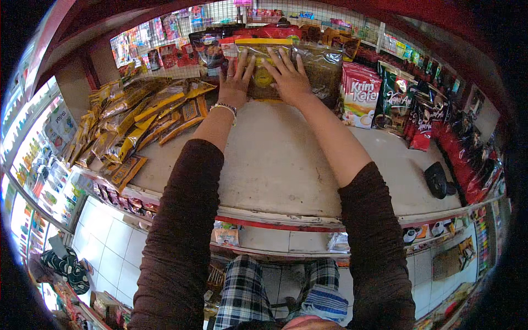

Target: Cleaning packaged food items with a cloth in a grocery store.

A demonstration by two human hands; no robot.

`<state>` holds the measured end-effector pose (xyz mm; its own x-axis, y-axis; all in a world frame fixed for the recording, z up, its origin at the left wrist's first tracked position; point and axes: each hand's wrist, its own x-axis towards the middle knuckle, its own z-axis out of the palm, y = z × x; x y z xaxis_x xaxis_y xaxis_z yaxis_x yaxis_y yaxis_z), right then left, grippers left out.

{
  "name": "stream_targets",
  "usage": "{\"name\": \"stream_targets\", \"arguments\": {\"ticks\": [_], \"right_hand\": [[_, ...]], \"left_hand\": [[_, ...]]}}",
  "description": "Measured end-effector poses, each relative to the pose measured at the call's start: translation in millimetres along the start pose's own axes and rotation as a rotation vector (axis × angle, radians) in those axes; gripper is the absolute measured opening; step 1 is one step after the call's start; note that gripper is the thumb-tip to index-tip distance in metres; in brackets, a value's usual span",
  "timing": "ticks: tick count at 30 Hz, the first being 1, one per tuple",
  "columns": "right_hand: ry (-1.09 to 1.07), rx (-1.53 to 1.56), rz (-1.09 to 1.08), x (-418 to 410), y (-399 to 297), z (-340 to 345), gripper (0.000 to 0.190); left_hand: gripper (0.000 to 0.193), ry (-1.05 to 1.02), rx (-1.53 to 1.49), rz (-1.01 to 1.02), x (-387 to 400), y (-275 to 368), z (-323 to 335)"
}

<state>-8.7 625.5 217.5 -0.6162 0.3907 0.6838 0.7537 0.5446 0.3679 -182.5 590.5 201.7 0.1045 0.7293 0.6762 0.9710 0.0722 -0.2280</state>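
Note:
Both my arms reach forward over a pale shelf (280, 165). My left hand (237, 84), with a bracelet at the wrist, lies with spread fingers on the left part of an upright clear bag with a yellow top edge (262, 45). Against the right part of the same bag rests my right hand (288, 78), its fingers also apart. Neither hand is closed around anything. Just right of this bag stands another clear bag with brown contents (324, 70). Dark and red packets (208, 49) stand to its left.
Yellow-brown packets (148, 107) lie heaped at the left. Krim Kafe packs (359, 93) and Kapal Api coffee packs (394, 97) stand at the right. A black object (437, 179) lies near the right edge. A person in patterned clothing (66, 264) is at the lower left.

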Motion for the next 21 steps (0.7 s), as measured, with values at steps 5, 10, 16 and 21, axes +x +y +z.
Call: {"name": "stream_targets", "arguments": {"ticks": [5,10,16,21], "right_hand": [[-0.021,0.016,0.006,-6.4,4.8,-0.2,0.07],[0.014,0.02,-0.005,-0.6,-5.8,-2.2,0.071],[0.009,-0.039,-0.002,-5.9,3.7,0.8,0.072],[-0.015,-0.009,0.009,-7.0,4.0,-1.0,0.071]], "left_hand": [[0.102,0.017,-0.63,-0.17,-4.3,-7.1,-3.3],[0.081,-0.225,-0.532,-0.107,-4.1,-22.1,30.8],[0.063,-0.244,-0.507,-0.074,5.6,-19.3,53.0],[0.054,-0.289,-0.413,-0.022,6.8,-21.5,66.9]]}}
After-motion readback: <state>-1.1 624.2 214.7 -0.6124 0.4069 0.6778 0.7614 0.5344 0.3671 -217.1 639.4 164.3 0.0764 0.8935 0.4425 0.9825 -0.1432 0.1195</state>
